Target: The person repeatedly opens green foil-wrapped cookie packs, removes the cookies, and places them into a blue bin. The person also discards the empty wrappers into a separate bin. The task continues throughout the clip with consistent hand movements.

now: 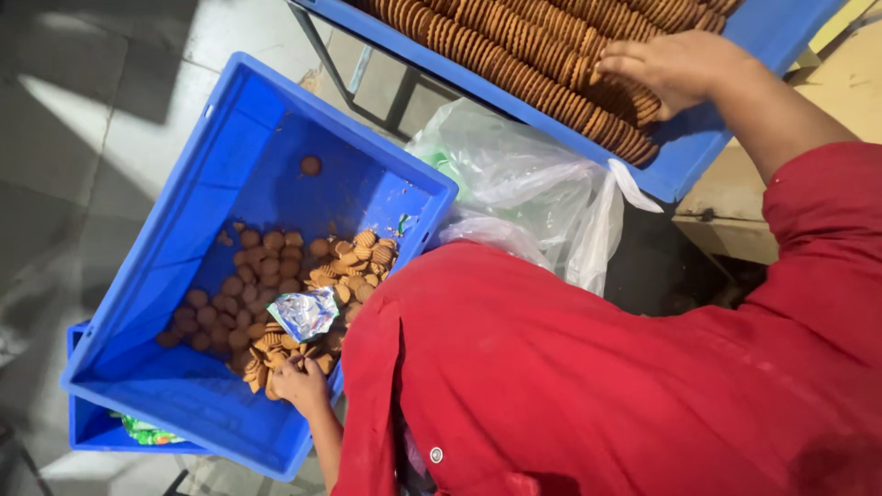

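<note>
Left hand (pixel 299 381) is down in the blue crate (pixel 230 156), fingers curled onto loose round biscuits (pixel 266 276), right below the crumpled wrapper (pixel 305 314). Right hand (pixel 666 66) is way up-right of the crate, pinching the stacked biscuit rows (pixel 514 50), which run diagonally in the blue tray (pixel 717 138).

Loose biscuits (pixel 266 276) lie in the crate (pixel 230 138), left of the tray (pixel 717 138).

A biscuit factory packing floor: blue crates (pixel 230 184) of loose biscuits (pixel 266 276), a tray (pixel 735 37) of stacked rows.
</note>
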